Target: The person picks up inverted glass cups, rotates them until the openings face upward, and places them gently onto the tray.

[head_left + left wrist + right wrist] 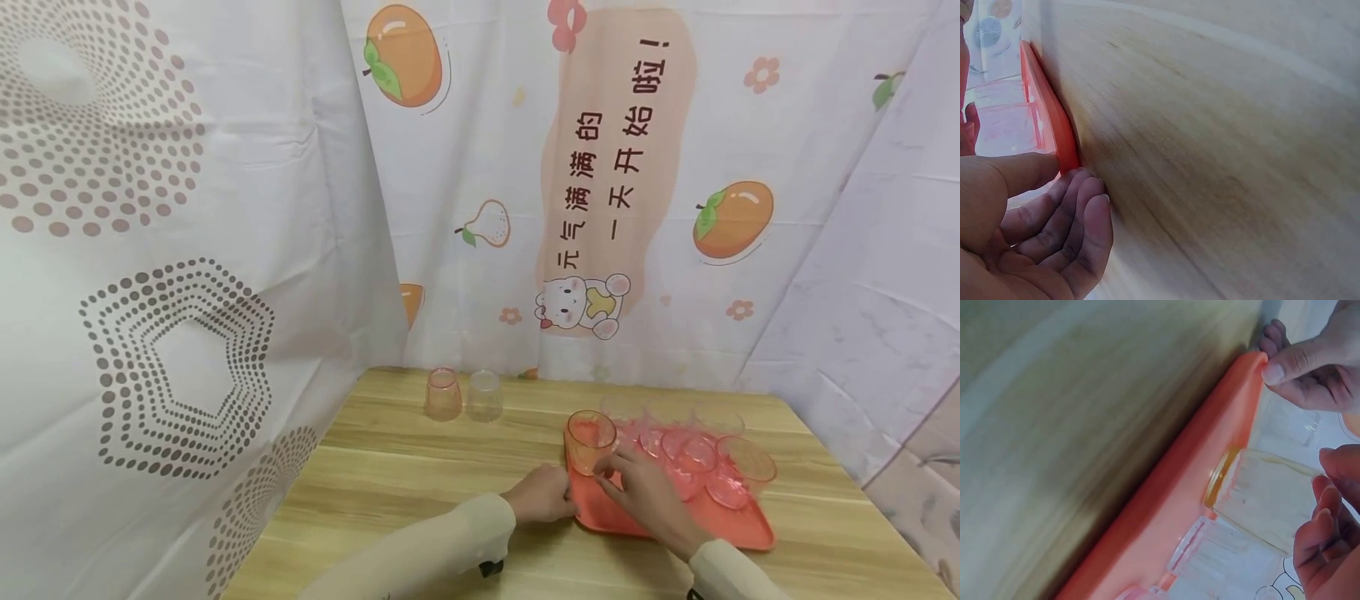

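A red-orange tray lies on the table at the right, bearing several clear and tinted glasses. At its front left, my left hand pinches the rim between thumb and curled fingers, as the left wrist view also shows. An amber-tinted glass stands upright at the tray's left side, its thicker amber base on the tray in the right wrist view. My right hand is bent just in front of this glass, thumb and fingertips right at its upper edge; I cannot tell if they pinch it.
Pink-tinted glasses crowd the tray's right half. A pink glass and a clear glass stand apart at the table's back left. Printed curtains hang behind the wooden table and along its left side.
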Tool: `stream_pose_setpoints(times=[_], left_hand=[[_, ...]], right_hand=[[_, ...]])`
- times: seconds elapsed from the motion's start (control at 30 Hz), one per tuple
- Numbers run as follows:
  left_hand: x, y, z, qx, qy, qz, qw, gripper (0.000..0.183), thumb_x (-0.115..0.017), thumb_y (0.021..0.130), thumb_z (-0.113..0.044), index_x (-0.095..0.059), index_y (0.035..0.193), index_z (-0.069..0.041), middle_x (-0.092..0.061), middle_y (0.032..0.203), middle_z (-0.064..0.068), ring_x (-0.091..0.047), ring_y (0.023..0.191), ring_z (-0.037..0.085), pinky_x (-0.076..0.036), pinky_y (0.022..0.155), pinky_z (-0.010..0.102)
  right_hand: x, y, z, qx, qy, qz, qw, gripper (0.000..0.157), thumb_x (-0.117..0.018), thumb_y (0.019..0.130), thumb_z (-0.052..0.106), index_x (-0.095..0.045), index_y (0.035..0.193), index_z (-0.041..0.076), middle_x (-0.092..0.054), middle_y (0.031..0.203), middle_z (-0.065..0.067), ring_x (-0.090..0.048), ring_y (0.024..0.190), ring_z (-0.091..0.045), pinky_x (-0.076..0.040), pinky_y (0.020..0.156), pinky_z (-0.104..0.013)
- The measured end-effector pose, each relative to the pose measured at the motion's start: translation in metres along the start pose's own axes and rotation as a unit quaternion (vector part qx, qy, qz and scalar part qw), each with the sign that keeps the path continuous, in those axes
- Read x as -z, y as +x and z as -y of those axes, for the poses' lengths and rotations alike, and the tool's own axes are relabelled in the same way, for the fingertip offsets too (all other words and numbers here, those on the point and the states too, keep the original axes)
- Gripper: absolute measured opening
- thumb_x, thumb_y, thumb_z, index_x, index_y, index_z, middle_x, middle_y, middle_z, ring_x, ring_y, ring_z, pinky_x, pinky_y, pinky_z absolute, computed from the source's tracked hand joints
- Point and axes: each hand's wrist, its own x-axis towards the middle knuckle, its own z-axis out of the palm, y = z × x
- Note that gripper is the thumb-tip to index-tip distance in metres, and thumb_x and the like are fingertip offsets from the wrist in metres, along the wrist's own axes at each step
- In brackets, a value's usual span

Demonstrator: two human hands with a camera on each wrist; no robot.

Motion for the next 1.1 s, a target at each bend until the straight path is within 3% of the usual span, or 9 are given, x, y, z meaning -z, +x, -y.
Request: stream_pose_setpoints(times=[0.27, 0.53, 0.77, 1.1], left_hand=[[0.001, 0.0, 0.001, -0.009, 0.008, 0.0, 0.9999, 0.047, -0.072, 0.082, -0.023, -0.041, 0.048, -0.018, -0.028, 0.042, -0.013, -0.025, 0.037, 0.0, -0.021, 0.036, 0.018], [0.002, -0.001, 0.0, 0.002, 0.004, 0.005, 1.0, 0.043, -0.073, 0.083, -0.024, -0.045, 0.05, -0.017, -0.031, 0.045, -0.013, -0.029, 0.039, 0.001, -0.024, 0.037, 0.019], [0.001, 0.001, 0.001, 0.016, -0.002, 0.012, 0.9998, 0.042, -0.071, 0.083, -0.023, -0.044, 0.052, -0.017, -0.032, 0.046, -0.012, -0.03, 0.04, 0.002, -0.025, 0.038, 0.019], [0.002, -0.001, -0.001, 0.005, -0.001, 0.012, 0.9999, 0.04, -0.071, 0.084, -0.023, -0.048, 0.052, -0.016, -0.031, 0.046, -0.012, -0.03, 0.04, 0.001, -0.025, 0.039, 0.019]], right_hand=[[-0.001, -0.009, 0.008, -0.023, 0.013, 0.058, 0.998, 0.016, -0.081, 0.075, 0.016, -0.068, 0.084, 0.02, -0.056, 0.078, 0.012, -0.049, 0.061, -0.006, -0.04, 0.053, -0.02], [-0.008, -0.016, 0.008, -0.008, 0.026, 0.06, 0.998, 0.018, -0.081, 0.074, 0.015, -0.066, 0.08, 0.023, -0.056, 0.076, 0.015, -0.054, 0.063, -0.008, -0.042, 0.055, -0.02], [-0.01, -0.025, 0.01, -0.03, 0.018, 0.092, 0.995, 0.013, -0.08, 0.075, 0.019, -0.069, 0.08, 0.024, -0.057, 0.076, 0.015, -0.052, 0.065, -0.004, -0.042, 0.056, -0.02], [-0.015, -0.034, 0.012, -0.01, 0.02, 0.099, 0.995, 0.011, -0.08, 0.075, 0.022, -0.071, 0.08, 0.025, -0.057, 0.076, 0.016, -0.05, 0.063, 0.0, -0.041, 0.055, -0.018]])
